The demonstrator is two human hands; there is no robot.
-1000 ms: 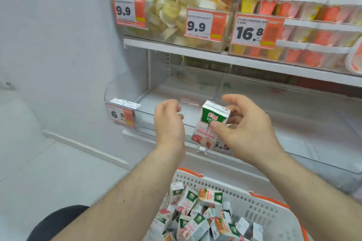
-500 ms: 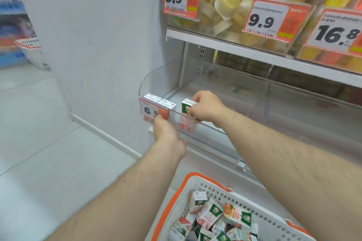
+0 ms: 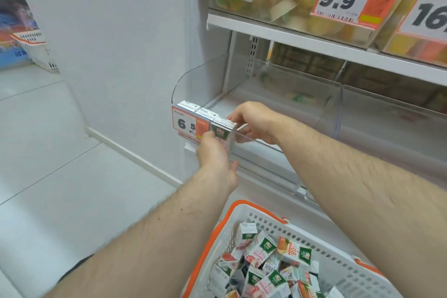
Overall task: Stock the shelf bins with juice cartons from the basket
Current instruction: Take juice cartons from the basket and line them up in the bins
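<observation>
A clear plastic shelf bin [image 3: 285, 94] sits on the lower shelf, with a row of three juice cartons along its front left. My right hand [image 3: 256, 120] reaches over the bin's front wall and grips the rightmost carton [image 3: 223, 129], white with a green label. My left hand [image 3: 214, 155] is outside the bin, its fingers pressed against the clear front wall at that carton. Two more cartons [image 3: 193, 107] stand to its left behind the 6.5 price tag [image 3: 188, 124]. The white basket with orange rim [image 3: 300, 227] below holds several loose cartons [image 3: 268, 264].
An upper shelf [image 3: 314, 42] carries bins of fruit cups with 9.9 price tags. A second clear bin [image 3: 387, 113] adjoins on the right. A white side panel [image 3: 121, 43] stands left of the shelving, over light floor tiles. Another basket [image 3: 36, 48] sits far left.
My right hand carried the carton from in front of the shelf into the bin and set it beside the two at the front left. My left hand moved to the bin's front wall.
</observation>
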